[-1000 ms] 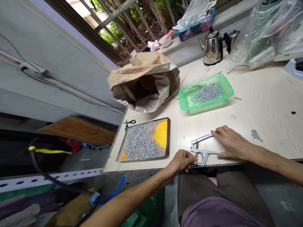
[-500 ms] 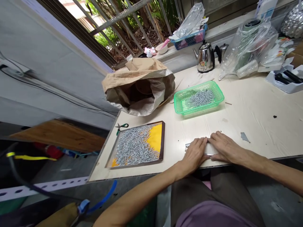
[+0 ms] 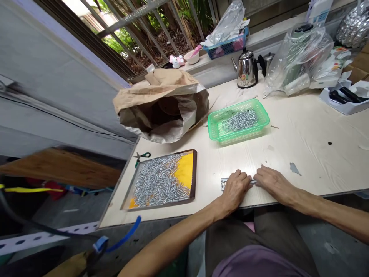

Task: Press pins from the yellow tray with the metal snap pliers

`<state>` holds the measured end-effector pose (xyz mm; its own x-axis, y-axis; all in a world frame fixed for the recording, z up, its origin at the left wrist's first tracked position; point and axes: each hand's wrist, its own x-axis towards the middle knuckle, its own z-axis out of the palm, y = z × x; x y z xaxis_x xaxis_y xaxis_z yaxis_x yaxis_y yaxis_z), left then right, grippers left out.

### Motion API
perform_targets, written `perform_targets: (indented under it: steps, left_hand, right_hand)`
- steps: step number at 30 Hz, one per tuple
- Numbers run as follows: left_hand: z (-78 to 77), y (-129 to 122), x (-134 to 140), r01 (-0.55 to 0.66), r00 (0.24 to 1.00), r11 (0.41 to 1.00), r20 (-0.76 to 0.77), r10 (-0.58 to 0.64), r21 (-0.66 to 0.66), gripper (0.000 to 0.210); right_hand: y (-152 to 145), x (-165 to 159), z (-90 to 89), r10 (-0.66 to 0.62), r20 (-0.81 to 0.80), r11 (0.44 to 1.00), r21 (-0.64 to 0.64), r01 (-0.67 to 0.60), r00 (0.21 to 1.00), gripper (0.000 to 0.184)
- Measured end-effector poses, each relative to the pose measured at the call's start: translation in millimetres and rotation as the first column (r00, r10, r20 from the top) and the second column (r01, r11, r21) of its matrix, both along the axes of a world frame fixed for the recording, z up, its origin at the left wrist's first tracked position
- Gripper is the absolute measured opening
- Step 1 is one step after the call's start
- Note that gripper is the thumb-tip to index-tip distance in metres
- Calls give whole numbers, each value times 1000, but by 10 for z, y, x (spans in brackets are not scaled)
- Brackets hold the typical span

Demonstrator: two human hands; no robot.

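Observation:
Near the front edge of the table, my left hand [image 3: 237, 189] is closed over a narrow silver metal piece [image 3: 223, 184]. One end with small holes sticks out on the left of that hand, and a thin stretch shows between my two hands. My right hand [image 3: 273, 184] pinches the metal's other end with bent fingers. Most of the piece is hidden under the hands, so its exact kind does not show. Left of my hands lies a shallow tray [image 3: 195, 173] with a yellow bottom, heaped with small silver metal pins or screws [image 3: 158, 181].
A green plastic basket [image 3: 215, 134] holds more small metal parts behind my hands. An open brown paper bag [image 3: 135, 104] stands at the back left. Green-handled scissors [image 3: 142, 156] lie beside the tray. A steel kettle [image 3: 245, 71] and a plastic-wrapped bundle [image 3: 300, 61] stand farther back.
My hands have moved slightly apart, and the metal between them now shows as a thin strip rather than a broad pale face. The view has shifted a little.

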<state>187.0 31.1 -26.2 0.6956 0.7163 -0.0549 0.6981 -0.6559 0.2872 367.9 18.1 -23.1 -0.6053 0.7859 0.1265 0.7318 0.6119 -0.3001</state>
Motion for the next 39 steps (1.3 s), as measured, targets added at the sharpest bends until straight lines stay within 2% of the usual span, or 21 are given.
perform_targets:
  steps: [3, 6, 7, 11, 14, 17, 19, 20, 21, 23, 25, 27, 29, 31, 33, 34, 36, 39]
  left_hand:
    - [-37, -33, 8, -33, 999, 998, 22, 32, 47, 18]
    - [-125, -178, 20, -95, 990, 985, 115, 78, 145, 25]
    - [-164, -247, 30, -99, 986, 980, 148, 73, 174, 27]
    - [-304, -497, 109, -83, 971, 976, 238, 33, 203, 37]
    - [-344, -546, 171, -111, 961, 982, 269, 66, 155, 37]
    - [-340, -524, 209, -130, 948, 981, 309, 81, 141, 33]
    - [-318, -548, 217, -133, 934, 979, 349, 72, 154, 31]
    - [-299, -585, 210, -119, 929, 979, 366, 52, 164, 32]
    - [-272, -638, 192, -87, 926, 980, 378, 13, 180, 32]
    - [-195, -772, 108, 30, 915, 969, 383, -126, 247, 30]
    - [-91, -882, -64, 138, 890, 926, 366, -271, 350, 24]
    - [30, -896, -344, 112, 885, 891, 364, -291, 439, 21]
    - [155, -782, -724, -83, 921, 881, 374, -111, 466, 24]
    - [264, -558, -1153, -365, 919, 827, 307, 247, 427, 24]
    - [339, -276, -1548, -572, 819, 712, 235, 523, 408, 21]
    - [359, -133, -1708, -636, 763, 668, 185, 619, 387, 19]
    - [361, 128, -1928, -701, 680, 629, 51, 731, 335, 18]
    - [293, 415, -2042, -705, 650, 653, -117, 751, 277, 22]
  right_hand:
    - [75, 54, 76, -12, 11, 999, -32, 13, 1000, 5]
    - [232, 162, 122, 38, 22, 996, -88, -36, 999, 38]
    - [302, 196, 117, 65, 32, 992, -110, -61, 997, 41]
    - [591, 240, 62, 72, 65, 990, -122, -63, 995, 18]
    - [737, 136, 107, -7, 104, 999, -51, 12, 995, 19]
    - [741, -116, 233, -66, 186, 998, 2, 66, 980, 17]
    - [652, -360, 307, 39, 190, 999, -8, -38, 981, 15]
    - [589, -493, 329, 142, 175, 990, -28, -140, 974, 16]
    - [520, -624, 339, 252, 165, 968, -44, -248, 954, 16]
    - [394, -851, 318, 392, 167, 920, -55, -388, 905, 17]
    - [310, -1004, 245, 465, 189, 883, -24, -470, 865, 19]
    - [279, -1082, 132, 501, 201, 852, 57, -520, 842, 19]
    - [282, -1116, 2, 483, 187, 842, 168, -512, 855, 20]
    - [299, -1131, -108, 450, 158, 848, 235, -476, 879, 20]
    - [325, -1134, -158, 438, 90, 865, 230, -446, 895, 20]
    - [347, -1128, -149, 437, 32, 876, 212, -434, 899, 20]
    - [429, -1088, -50, 411, -118, 903, 189, -386, 904, 24]
    - [684, -946, 292, 287, -306, 943, 259, -211, 908, 29]
